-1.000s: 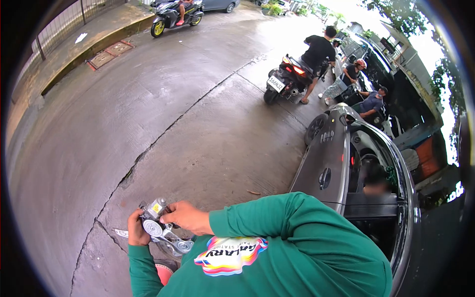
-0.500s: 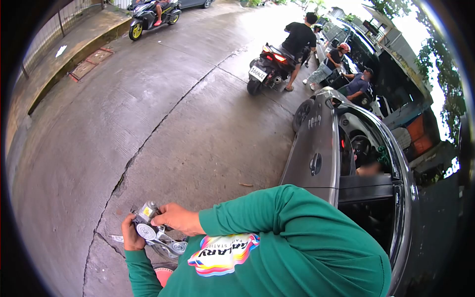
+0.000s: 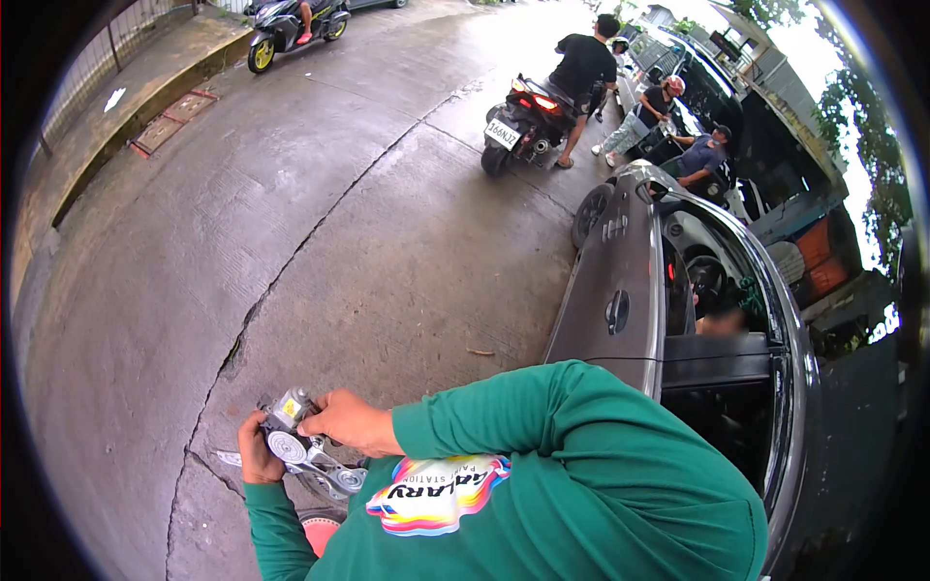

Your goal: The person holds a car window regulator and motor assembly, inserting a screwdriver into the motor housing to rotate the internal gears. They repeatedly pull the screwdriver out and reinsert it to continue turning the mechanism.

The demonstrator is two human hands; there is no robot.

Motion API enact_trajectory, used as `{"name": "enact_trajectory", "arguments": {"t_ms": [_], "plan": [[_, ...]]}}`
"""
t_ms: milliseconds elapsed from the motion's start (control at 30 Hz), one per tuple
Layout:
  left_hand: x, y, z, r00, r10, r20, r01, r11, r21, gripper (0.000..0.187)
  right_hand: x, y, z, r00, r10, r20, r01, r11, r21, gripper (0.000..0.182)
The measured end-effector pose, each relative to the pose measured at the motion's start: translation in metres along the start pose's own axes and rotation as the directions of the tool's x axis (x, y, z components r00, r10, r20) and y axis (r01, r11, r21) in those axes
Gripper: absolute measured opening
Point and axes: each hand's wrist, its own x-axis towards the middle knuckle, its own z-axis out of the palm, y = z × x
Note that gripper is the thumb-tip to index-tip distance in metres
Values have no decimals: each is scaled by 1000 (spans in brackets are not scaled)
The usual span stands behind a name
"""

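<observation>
Thumb and fingertips of the right hand (image 3: 349,421) pinch a metal block (image 3: 293,407) with a yellow label, while the left hand (image 3: 257,453) is curled around the edge of the metal mechanism (image 3: 288,445) that carries it; neither hand is released. The mechanism is held up in front of the body, out from the side of the gray car (image 3: 620,290) and well apart from it. For steady handling, I would let the left grip bear the weight and brace the frame, leaving the right fingertips free for small, even pressure, with the ribbed disc kept clear of fingers. The right fingers cover part of the block, and the green shirt (image 3: 620,436) crowds the mechanism's near end, so the contact there is hard to see; tilting the block outward, away from the gray car, should help. Between the hands and the gray car lies bare concrete (image 3: 436,320). Just beyond the gray car's front wheel stands a motorcycle (image 3: 523,121) with its rider, two people (image 3: 659,102) are near the gray car's front end, and a scooter (image 3: 291,34) is across the road from it
</observation>
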Motion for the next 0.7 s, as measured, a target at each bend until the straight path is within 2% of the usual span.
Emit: {"name": "enact_trajectory", "arguments": {"t_ms": [67,233,300,433,500,700], "plan": [[1,0,0,1000,0,5,0,1000,-4,41,-3,-4,-1,1000,-11,-21,9,996,-90,23],[6,0,-5,1000,-1,14,1,1000,1,48,2,0,-1,1000,-23,-13,22,997,-80,23],[-3,2,8,999,-38,-8,37,999,-33,22,0,-1,-2,1000,-25,-5,25,998,-66,24],[-2,3,7,999,-36,-8,36,999,-23,22,-2,-3,-1,1000,-18,7,19,1000,-24,23],[6,-1,-5,1000,-6,19,5,1000,5,51,-1,-3,-1,1000,-17,5,17,1000,-17,22],[2,0,1,1000,6,29,-6,1000,14,51,5,1,-4,1000,-16,20,18,997,-75,21]]}}
